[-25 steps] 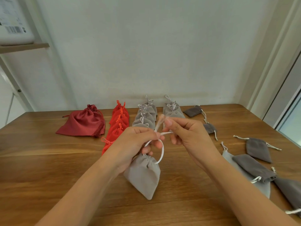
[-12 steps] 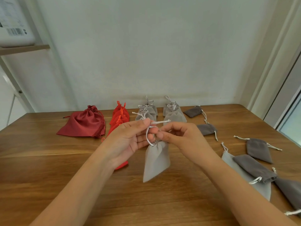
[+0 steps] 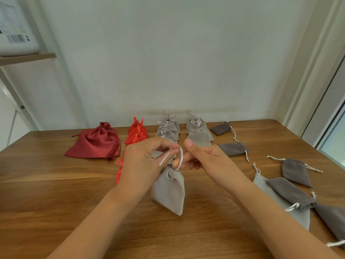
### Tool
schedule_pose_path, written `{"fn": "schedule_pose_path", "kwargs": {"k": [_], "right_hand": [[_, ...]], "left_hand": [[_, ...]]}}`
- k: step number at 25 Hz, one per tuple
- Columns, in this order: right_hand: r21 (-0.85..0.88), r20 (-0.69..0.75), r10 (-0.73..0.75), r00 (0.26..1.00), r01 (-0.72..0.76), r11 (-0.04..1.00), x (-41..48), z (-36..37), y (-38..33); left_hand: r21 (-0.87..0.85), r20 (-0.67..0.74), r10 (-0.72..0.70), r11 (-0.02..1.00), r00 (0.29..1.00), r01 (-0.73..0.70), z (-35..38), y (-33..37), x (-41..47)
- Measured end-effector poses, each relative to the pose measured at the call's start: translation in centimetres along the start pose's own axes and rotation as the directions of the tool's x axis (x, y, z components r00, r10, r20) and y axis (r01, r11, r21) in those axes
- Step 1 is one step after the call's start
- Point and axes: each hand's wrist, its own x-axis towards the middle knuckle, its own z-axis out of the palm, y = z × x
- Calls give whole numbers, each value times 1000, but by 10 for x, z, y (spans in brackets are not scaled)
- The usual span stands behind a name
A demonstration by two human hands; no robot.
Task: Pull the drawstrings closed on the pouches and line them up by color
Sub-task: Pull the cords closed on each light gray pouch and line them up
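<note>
Light grey pouch (image 3: 169,191) hung at centre above the surface (image 3: 56,193), mouth gathered shut. Left hand (image 3: 143,161) pinched the drawstring (image 3: 180,156) end; right hand (image 3: 207,159) hooked a curled finger through its loop. Pouch had dropped lower in 0.5 s. Judged cinched, tying underway; grey row (image 3: 168,131) at 12 o'clock next.

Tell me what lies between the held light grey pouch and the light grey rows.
Nothing visible on the table. The light grey pouch, held by its drawstring in the left hand and right hand, is just in front of the light grey rows; the left hand hides one row's near end.
</note>
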Motion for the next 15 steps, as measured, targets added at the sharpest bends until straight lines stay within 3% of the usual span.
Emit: {"fn": "schedule_pose_path", "kwargs": {"k": [3, 10, 13, 15], "right_hand": [[42, -38, 61, 997, -60, 997, 3, 0, 6], [454, -28, 258, 966, -218, 864, 6, 0, 12], [607, -52, 301, 952, -209, 767, 10, -3, 12], [688, -66, 353, 933, -214, 694, 12, -6, 9]], "left_hand": [[-1, 10, 116, 993, 993, -116, 2, -7, -2], [25, 85, 267, 963, 960, -270, 6, -18, 0], [-223, 167, 10, 974, 986, 28, 9, -8, 0], [-449, 217, -118, 869, 969, 206, 11, 0, 0]]}}
